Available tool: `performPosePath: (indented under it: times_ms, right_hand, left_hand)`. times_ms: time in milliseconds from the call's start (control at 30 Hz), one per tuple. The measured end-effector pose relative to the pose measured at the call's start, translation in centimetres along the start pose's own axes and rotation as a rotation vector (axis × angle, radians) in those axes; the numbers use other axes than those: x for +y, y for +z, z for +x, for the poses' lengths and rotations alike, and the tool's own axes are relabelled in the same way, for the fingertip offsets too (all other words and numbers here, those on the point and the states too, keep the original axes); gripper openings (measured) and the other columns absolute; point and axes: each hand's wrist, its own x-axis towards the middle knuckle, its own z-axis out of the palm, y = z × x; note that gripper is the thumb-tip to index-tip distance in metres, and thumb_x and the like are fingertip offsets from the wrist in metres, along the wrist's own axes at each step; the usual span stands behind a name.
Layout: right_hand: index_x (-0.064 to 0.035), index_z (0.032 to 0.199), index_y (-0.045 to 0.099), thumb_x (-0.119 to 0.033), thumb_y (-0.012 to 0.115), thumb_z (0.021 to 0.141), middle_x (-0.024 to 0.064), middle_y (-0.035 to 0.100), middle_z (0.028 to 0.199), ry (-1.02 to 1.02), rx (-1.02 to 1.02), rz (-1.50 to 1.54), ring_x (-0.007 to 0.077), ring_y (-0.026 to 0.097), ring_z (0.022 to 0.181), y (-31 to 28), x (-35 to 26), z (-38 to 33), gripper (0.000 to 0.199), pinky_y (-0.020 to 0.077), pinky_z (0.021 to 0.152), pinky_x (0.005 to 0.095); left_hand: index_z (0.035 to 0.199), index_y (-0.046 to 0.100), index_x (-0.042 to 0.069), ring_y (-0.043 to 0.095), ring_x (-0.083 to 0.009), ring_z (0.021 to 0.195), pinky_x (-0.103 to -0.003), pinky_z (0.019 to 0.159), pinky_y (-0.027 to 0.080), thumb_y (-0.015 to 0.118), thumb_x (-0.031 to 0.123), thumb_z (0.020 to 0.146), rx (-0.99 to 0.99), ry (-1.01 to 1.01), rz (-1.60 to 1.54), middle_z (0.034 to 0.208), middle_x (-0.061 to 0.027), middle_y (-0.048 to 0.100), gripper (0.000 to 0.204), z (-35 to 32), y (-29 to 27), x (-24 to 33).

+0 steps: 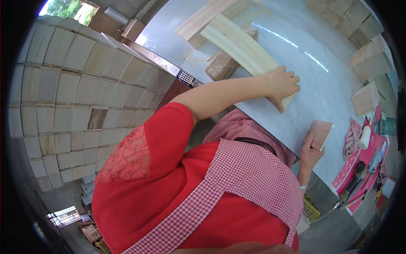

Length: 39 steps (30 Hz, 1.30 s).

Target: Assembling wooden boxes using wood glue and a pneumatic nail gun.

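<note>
My left hand [282, 86] reaches across the worktable and grips the near end of a long pale wooden board [243, 42], fingers over one edge and thumb along the other. Under the board's middle lies a brown block [222, 67] that looks wrapped in tape, set crosswise. Close to the table's front edge, my right hand [312, 154] holds a small flat wooden piece [321, 133], tilted up, with fingers round its lower side. The underside of the piece and part of the right fingers are hidden.
More pale boards [196, 31] lie behind the long one. Wooden blocks [368, 59] stand along the far right. On a pink cloth [359, 169] at the right are brushes, a white bottle [365, 137] and tools. A tall wall of stacked wood pieces [72, 93] rises at left.
</note>
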Motion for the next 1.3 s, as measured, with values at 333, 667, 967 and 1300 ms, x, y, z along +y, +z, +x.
performPosePath:
  times_ms: [333, 667, 967, 1300]
  right_hand:
    - [-0.0014, 0.143, 0.041, -0.003, 0.064, 0.080, 0.0239, 0.067, 0.107, -0.259, -0.058, -0.013, 0.0400, 0.068, 0.088, 4.7, -2.2, 0.6, 0.067, 0.0545, 0.073, 0.0443]
    - [-0.0031, 0.147, 0.032, -0.005, 0.070, 0.076, 0.0216, 0.066, 0.107, -0.295, -0.040, -0.012, 0.0389, 0.068, 0.085, 6.2, -3.7, 1.5, 0.081, 0.0553, 0.067, 0.0448]
    - [-0.0017, 0.148, 0.030, -0.007, 0.071, 0.075, 0.0214, 0.063, 0.114, -0.243, -0.082, -0.018, 0.0391, 0.067, 0.087, 6.3, -3.5, 1.5, 0.083, 0.0555, 0.067, 0.0452]
    - [-0.0004, 0.148, 0.029, -0.005, 0.071, 0.073, 0.0224, 0.063, 0.114, -0.243, -0.094, -0.026, 0.0398, 0.067, 0.089, 6.3, -3.3, 1.5, 0.086, 0.0558, 0.069, 0.0453]
  left_hand:
    - [0.124, 0.057, 0.005, 0.058, -0.0349, 0.104, -0.042, 0.089, 0.045, 0.085, 0.045, 0.057, 0.465, 0.143, -0.527, 0.117, -0.0152, 0.058, 0.083, 0.2, -4.6, 2.8]
    - [0.125, 0.056, 0.004, 0.058, -0.0344, 0.103, -0.041, 0.092, 0.044, 0.086, 0.041, 0.056, 0.301, 0.090, -0.523, 0.119, -0.0144, 0.058, 0.084, 1.0, -5.0, 3.6]
    - [0.123, 0.056, 0.002, 0.058, -0.0357, 0.104, -0.043, 0.092, 0.046, 0.087, 0.039, 0.055, 0.296, 0.080, -0.505, 0.118, -0.0155, 0.058, 0.083, 2.2, -4.9, 4.1]
    - [0.121, 0.056, 0.001, 0.058, -0.0362, 0.104, -0.043, 0.092, 0.047, 0.087, 0.038, 0.055, 0.269, 0.082, -0.500, 0.116, -0.0167, 0.058, 0.082, 2.4, -4.7, 4.1]
